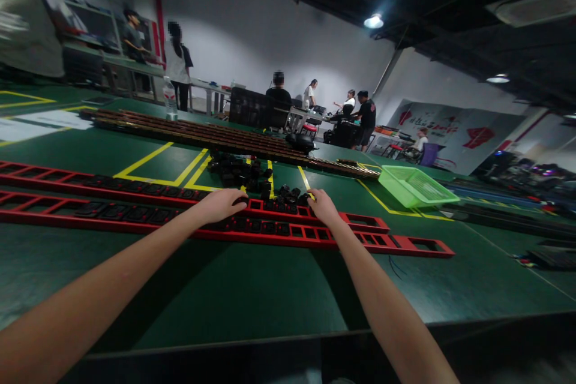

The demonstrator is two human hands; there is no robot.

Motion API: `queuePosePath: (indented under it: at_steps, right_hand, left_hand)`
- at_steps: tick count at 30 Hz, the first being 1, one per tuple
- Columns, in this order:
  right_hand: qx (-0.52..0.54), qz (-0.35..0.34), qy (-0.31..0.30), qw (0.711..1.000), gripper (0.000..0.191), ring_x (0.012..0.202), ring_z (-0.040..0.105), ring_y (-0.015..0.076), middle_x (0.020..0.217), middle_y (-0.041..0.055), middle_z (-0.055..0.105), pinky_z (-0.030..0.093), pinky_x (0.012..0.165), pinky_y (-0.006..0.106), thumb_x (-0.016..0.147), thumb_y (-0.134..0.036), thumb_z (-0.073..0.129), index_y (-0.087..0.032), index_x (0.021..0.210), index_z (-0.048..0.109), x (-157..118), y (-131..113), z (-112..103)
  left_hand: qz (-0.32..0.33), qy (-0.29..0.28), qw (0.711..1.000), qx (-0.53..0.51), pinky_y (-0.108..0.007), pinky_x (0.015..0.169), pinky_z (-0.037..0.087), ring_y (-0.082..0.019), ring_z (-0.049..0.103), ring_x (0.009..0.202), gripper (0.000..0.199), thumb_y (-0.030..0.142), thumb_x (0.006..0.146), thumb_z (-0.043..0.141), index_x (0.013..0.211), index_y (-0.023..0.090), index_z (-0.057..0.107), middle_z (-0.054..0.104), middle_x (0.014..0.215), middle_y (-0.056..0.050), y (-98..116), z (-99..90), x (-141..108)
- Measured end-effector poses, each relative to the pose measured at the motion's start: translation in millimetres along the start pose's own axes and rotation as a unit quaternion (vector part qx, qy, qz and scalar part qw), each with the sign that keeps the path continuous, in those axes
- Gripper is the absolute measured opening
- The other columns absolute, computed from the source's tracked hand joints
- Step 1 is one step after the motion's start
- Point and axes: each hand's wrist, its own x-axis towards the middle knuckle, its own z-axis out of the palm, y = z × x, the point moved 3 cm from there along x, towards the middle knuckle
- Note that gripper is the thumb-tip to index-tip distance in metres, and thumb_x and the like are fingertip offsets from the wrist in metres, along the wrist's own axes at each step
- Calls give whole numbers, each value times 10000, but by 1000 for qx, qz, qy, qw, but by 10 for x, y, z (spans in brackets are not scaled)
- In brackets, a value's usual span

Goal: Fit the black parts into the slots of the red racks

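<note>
Two long red frames (432,250) lie side by side on the green table, their openings partly filled with black power sockets (146,214). My left hand (220,204) is over the frames, with thumb and fingers closed on a dark piece that looks like a black socket. To the right, my right hand (323,205) rests over the rear frame, fingers curled at the edge of the loose sockets; what is in its fingertips cannot be made out. A heap of loose black sockets (238,171) lies just behind the frames, between the hands.
Long dark metal strips (216,135) lie across the table behind the heap. A light-green plastic basket (416,186) stands at right. A clear bottle (170,99) is at the back left. Yellow tape marks the tabletop (270,294). Several people are in the background.
</note>
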Motion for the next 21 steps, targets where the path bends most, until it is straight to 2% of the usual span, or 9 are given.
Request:
queuePosePath:
  at_steps: [3, 5, 9, 15, 18, 21]
  right_hand:
    - [18, -21, -23, 999, 321, 1087, 595, 191, 1193, 118, 652, 403, 968, 272, 941, -184, 464, -161, 1202, 650, 7, -7, 10]
    - [27, -22, -29, 999, 303, 1071, 607, 190, 1171, 110, 676, 417, 939, 262, 942, -176, 452, -161, 1157, 665, 0, -14, 4]
    - [33, 5, -19, 999, 225, 883, 641, 189, 1013, 98, 715, 449, 776, 259, 931, -202, 475, -162, 1045, 664, -26, -14, -12]
    - [28, 36, -7, 999, 119, 700, 593, 167, 828, 68, 689, 393, 629, 246, 912, -221, 514, -174, 933, 621, -42, -13, -17]
    - [27, 42, -8, 999, 101, 704, 591, 167, 829, 69, 684, 386, 624, 242, 910, -216, 514, -175, 918, 607, -35, -12, -14]
    - [30, 41, -8, 999, 119, 733, 606, 171, 866, 72, 690, 396, 641, 239, 905, -215, 525, -177, 988, 601, -29, -8, -13]
  left_hand:
    - [3, 1, 1000, 1, -364, 925, 472, -284, 631, 1089, 464, 432, 928, 418, 1236, 158, 630, 666, 1236, -115, -3, 2, 0]
    - [4, 0, 1000, 3, -357, 927, 471, -280, 630, 1093, 455, 431, 931, 417, 1231, 163, 631, 668, 1233, -113, -4, 2, -1]
    - [2, 0, 1000, 1, -346, 925, 469, -275, 631, 1092, 448, 439, 931, 425, 1227, 174, 632, 671, 1229, -110, -3, -3, -3]
    - [0, 1, 1000, -8, -352, 926, 469, -278, 629, 1089, 445, 434, 927, 432, 1227, 175, 634, 669, 1233, -111, 2, -8, -6]
    - [-4, 0, 1000, -5, -347, 931, 466, -271, 628, 1090, 443, 431, 928, 432, 1233, 178, 630, 667, 1236, -107, 5, -13, -7]
    - [-4, -2, 1000, 1, -347, 935, 465, -269, 627, 1089, 446, 431, 932, 424, 1237, 175, 624, 665, 1236, -106, 12, -17, -8]
